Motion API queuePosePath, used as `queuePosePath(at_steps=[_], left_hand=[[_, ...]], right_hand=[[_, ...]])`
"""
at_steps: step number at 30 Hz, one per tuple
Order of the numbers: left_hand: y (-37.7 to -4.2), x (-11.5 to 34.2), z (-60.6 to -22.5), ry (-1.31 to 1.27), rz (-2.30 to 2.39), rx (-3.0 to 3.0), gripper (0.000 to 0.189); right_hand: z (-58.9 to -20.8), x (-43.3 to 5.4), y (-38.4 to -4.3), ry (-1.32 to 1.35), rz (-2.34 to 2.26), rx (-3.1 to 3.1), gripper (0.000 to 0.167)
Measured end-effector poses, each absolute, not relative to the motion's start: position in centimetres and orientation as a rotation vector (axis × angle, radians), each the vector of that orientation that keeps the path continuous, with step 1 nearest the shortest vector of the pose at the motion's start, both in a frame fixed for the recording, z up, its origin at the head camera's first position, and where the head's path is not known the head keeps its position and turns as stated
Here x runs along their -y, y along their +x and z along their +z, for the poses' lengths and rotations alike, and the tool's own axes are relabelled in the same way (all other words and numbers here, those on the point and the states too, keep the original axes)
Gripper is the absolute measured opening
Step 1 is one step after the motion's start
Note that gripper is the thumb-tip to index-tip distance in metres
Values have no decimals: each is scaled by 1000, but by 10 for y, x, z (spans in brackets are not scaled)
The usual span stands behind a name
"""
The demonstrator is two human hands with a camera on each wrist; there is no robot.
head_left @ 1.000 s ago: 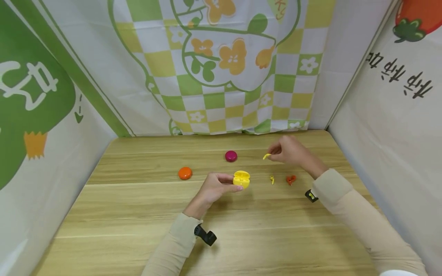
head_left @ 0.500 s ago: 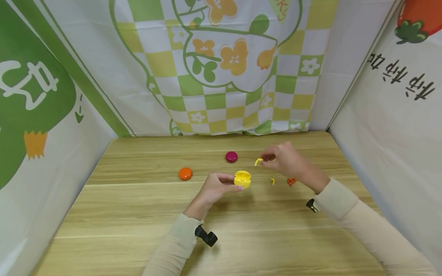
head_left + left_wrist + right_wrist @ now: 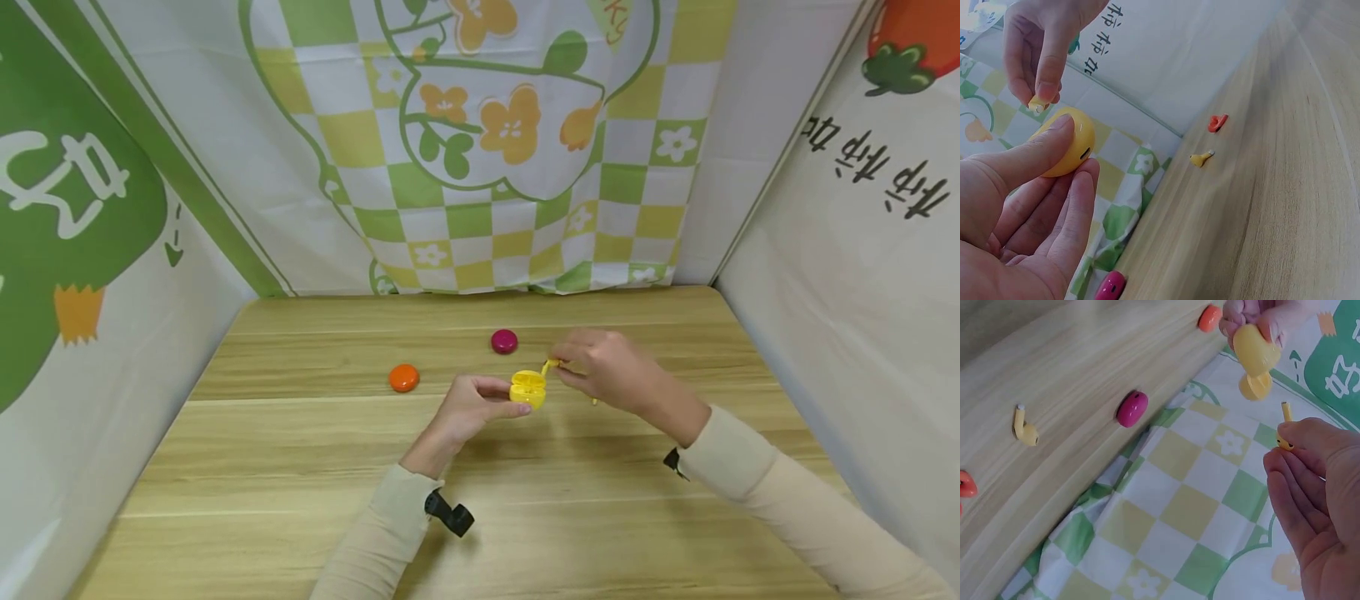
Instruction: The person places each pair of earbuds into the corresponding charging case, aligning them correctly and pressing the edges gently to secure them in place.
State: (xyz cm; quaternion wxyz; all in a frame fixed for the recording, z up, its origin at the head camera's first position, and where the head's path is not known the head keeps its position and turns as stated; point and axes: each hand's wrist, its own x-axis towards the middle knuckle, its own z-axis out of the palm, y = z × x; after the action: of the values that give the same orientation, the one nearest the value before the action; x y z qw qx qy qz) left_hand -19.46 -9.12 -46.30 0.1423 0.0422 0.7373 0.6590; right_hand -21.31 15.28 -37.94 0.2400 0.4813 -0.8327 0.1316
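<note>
My left hand (image 3: 468, 412) holds a small yellow earbud case (image 3: 527, 396) above the table, its lid flipped up. In the left wrist view the thumb presses one side of the case (image 3: 1075, 147) and the fingers support it from below. Between thumb and fingers, my right hand (image 3: 618, 375) pinches a yellow earbud (image 3: 1285, 428), its stem sticking out toward the open case. The earbud is right beside the lid in the head view. A second yellow earbud (image 3: 1200, 158) lies on the table, mostly hidden under the right hand in the head view.
An orange case (image 3: 404, 378) and a magenta case (image 3: 505, 341), both shut, sit on the wooden table (image 3: 315, 467). Red-orange earbuds (image 3: 1217, 122) lie near the loose yellow one. Printed cloth walls (image 3: 450, 225) enclose the back and sides.
My right hand has moved left and toward me, bringing the pinched earbud from apart to beside the case and turning its stem. The left hand and case have stayed nearly still.
</note>
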Motion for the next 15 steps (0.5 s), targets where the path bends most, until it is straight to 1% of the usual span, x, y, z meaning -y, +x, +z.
queuePosePath(at_steps=[7, 15], left_hand=[[-195, 90, -464, 128, 1904, -2138, 33], [-194, 89, -464, 124, 1904, -2121, 33]], right_hand=[[-393, -151, -209, 1361, 303, 2127, 28], [-403, -149, -204, 1379, 297, 2142, 30]])
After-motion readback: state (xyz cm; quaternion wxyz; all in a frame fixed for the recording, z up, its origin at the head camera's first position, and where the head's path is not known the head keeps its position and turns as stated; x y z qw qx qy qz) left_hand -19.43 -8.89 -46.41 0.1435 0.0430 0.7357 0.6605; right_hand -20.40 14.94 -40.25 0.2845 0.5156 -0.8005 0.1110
